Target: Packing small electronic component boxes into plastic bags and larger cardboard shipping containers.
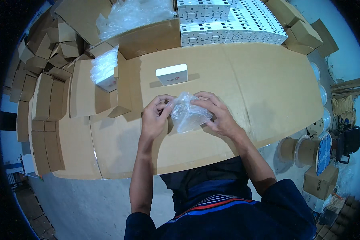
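Clear plastic bag (189,114) pinched between both hands, left hand (155,116) curled on its left edge, right hand (216,114) gripping its right. Long axis crosswise between them. Small white box (172,74) just beyond the fingertips on the cardboard-covered desk (268,80), about equally near either hand.

Clear plastic bag in hand

The crumpled, clear plastic bag (188,113) was held between both hands just above the cardboard-covered bench (268,88).

Cardboard-covered table (268,80), stacked flat cartons (44,96) at left, grey floor (88,204), cable reels (312,150) at rt.
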### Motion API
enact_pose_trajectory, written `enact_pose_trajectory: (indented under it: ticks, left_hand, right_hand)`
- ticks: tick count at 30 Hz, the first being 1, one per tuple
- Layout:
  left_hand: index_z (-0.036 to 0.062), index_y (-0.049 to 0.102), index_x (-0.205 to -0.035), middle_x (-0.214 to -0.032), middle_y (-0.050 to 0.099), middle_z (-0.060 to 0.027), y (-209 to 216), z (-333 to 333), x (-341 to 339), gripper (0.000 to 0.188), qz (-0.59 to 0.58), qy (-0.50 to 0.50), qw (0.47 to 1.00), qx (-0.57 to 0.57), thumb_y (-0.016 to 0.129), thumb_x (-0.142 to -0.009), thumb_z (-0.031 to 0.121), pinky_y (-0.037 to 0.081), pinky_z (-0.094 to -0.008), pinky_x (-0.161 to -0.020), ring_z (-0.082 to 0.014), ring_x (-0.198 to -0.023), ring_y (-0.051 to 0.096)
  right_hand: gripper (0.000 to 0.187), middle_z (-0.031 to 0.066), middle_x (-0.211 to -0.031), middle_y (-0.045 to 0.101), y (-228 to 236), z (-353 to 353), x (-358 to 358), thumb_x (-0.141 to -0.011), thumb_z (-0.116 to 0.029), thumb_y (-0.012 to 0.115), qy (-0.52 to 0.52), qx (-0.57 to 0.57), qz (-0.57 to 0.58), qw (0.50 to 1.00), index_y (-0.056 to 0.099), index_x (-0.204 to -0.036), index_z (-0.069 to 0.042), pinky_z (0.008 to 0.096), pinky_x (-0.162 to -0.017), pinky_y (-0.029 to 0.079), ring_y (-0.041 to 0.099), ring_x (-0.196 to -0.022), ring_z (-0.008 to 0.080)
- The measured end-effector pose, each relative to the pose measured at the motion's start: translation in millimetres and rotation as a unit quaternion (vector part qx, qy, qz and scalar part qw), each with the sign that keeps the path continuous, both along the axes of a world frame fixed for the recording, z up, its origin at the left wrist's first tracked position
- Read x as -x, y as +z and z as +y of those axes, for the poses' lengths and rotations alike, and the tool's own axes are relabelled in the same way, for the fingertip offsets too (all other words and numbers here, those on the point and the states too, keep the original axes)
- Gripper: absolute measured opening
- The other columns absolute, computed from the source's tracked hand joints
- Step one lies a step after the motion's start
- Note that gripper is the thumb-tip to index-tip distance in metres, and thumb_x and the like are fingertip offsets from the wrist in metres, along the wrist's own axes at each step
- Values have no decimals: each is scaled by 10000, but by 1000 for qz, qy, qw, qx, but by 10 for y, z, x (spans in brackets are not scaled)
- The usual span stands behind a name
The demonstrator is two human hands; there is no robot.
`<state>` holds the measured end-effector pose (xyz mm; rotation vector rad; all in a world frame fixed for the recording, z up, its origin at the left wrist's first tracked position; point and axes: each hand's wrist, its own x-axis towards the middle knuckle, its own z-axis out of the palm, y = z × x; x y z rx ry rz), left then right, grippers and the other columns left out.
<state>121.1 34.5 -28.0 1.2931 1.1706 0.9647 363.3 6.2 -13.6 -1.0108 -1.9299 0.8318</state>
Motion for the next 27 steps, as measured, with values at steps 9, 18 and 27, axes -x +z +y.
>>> enact_pose_trajectory:
  ticks: [9,18,27]
  left_hand:
    - [27,581,-1242,-734,633,6,129,85,65,237,69,-76,994,27,545,-1011,63,456,-227,-656,-50,-710,550]
    - [-48,583,-1212,-1007,681,-75,143,-91,3,326,-149,-11,988,-47,656,-950,132,549,-332,-865,-149,-916,661]
    - [-33,602,-1225,-1134,687,-92,53,-87,-53,429,-80,-60,992,77,782,-842,42,548,-309,-901,-147,-1016,657]
  right_hand:
    - [373,106,-1211,570,-119,162,48,-724,124,680,-38,-16,30,999,699,-1059,-38,332,-785,539,643,-915,236]
    - [196,101,-978,662,-25,168,176,-941,-49,617,-51,100,113,987,658,-1122,13,298,-711,514,625,-816,150]
    - [202,9,-938,673,37,213,242,-1009,-77,568,-47,338,169,925,624,-1177,21,246,-740,508,612,-814,71]
